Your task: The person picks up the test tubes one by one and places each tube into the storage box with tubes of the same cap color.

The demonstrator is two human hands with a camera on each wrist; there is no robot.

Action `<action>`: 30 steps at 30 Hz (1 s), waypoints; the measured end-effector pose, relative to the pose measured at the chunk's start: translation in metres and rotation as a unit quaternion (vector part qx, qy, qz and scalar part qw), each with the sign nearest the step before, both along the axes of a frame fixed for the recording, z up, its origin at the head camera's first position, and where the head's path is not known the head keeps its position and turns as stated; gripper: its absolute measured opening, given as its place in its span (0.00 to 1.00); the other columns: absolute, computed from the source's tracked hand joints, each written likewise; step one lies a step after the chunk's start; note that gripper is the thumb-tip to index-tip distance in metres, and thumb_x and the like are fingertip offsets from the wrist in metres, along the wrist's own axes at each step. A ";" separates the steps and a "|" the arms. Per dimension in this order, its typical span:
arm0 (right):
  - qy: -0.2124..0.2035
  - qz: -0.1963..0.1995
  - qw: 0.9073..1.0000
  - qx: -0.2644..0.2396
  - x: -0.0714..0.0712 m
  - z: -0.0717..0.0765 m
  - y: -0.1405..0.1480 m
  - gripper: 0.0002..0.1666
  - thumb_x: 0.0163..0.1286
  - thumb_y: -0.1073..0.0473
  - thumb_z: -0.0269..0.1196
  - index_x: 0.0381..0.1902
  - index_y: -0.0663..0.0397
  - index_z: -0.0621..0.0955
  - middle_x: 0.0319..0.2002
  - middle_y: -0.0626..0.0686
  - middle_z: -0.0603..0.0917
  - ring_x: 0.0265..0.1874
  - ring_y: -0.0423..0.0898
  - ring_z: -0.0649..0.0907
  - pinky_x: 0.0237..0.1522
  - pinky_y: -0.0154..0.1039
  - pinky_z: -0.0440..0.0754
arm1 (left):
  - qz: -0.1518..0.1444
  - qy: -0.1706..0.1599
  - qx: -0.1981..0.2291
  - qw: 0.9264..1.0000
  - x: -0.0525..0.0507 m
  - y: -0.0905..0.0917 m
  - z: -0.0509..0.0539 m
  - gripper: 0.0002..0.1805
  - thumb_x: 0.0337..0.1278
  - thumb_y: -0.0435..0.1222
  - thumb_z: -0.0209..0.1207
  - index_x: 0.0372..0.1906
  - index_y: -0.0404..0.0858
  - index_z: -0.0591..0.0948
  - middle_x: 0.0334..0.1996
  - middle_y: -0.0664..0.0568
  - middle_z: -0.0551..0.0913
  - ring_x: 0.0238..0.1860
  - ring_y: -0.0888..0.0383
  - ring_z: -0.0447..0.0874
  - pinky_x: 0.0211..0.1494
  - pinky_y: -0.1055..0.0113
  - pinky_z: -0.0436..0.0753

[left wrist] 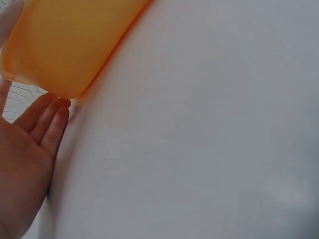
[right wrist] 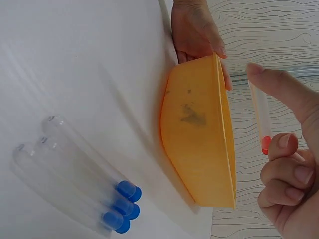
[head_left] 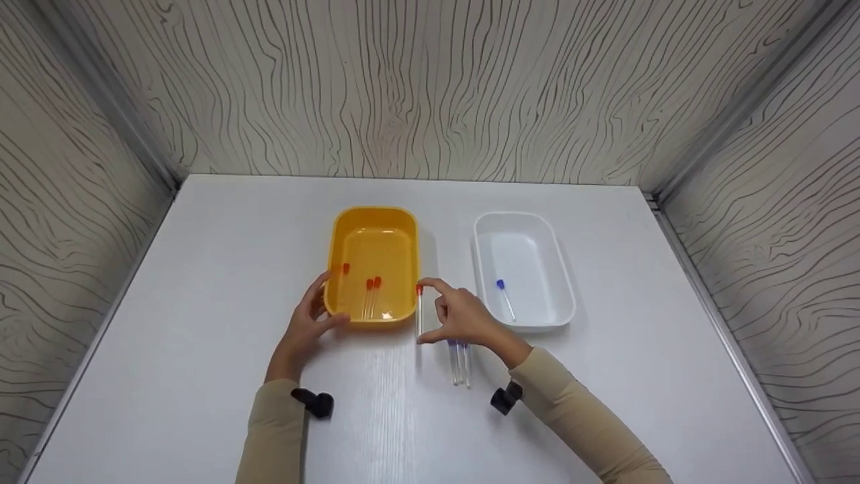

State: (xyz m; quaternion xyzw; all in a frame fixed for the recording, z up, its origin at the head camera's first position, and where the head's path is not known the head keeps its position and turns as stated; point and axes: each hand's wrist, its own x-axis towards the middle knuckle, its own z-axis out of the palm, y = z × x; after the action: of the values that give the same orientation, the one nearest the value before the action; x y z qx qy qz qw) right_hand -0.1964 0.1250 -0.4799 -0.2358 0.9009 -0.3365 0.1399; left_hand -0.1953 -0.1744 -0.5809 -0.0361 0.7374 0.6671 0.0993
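Note:
My right hand [head_left: 465, 316] pinches a clear test tube with a red cap [right wrist: 261, 112] lengthwise, thumb at its bottom end and index finger at the cap. The tube is just off the right side of a yellow tray [head_left: 376, 218], above the table. My left hand [head_left: 304, 333] holds that tray's near left corner, thumb over the front rim and fingers along the left side. Inside the tray lie 3 red-capped tubes [head_left: 373, 299], one partly seen through the wall. Under my right hand, 3 blue-capped tubes [right wrist: 75, 169] lie side by side on the table.
To the right stands a white tray [head_left: 568, 296] with one blue-capped tube [head_left: 507, 300] lying in it. Both trays rest on a white table [head_left: 235, 222], bordered by wood-patterned panels [head_left: 396, 87] at the back and sides.

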 end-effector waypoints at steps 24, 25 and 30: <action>-0.025 -0.033 0.998 -0.053 -0.034 0.001 -0.040 0.54 0.44 0.52 0.79 0.68 0.52 0.65 0.15 0.42 0.68 0.16 0.37 0.66 0.21 0.28 0.64 | -0.001 -0.005 0.003 1.000 -0.001 -0.002 -0.002 0.45 0.51 0.43 0.69 0.71 0.67 0.57 0.71 0.52 0.66 0.70 0.50 0.66 0.78 0.44 0.57; -0.026 -0.033 0.998 -0.055 -0.035 0.000 -0.042 0.54 0.44 0.53 0.79 0.68 0.53 0.65 0.15 0.42 0.68 0.16 0.37 0.66 0.21 0.28 0.65 | -0.001 -0.005 0.003 1.000 -0.001 -0.002 -0.002 0.45 0.51 0.44 0.69 0.71 0.67 0.57 0.71 0.52 0.66 0.70 0.50 0.66 0.78 0.43 0.57; -0.035 -0.026 0.997 -0.065 -0.040 -0.004 -0.051 0.55 0.45 0.55 0.78 0.69 0.56 0.64 0.14 0.41 0.68 0.15 0.36 0.66 0.22 0.28 0.66 | 0.003 -0.006 0.002 1.000 -0.001 -0.001 -0.001 0.45 0.51 0.44 0.69 0.71 0.67 0.57 0.71 0.52 0.66 0.71 0.50 0.66 0.77 0.42 0.57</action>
State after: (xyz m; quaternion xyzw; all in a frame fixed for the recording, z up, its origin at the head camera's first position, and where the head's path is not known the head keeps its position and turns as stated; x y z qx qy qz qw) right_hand -0.2367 0.0745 -0.4837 -0.2089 0.8775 -0.4062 0.1463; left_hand -0.1964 -0.1753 -0.5820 -0.0426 0.7354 0.6686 0.1020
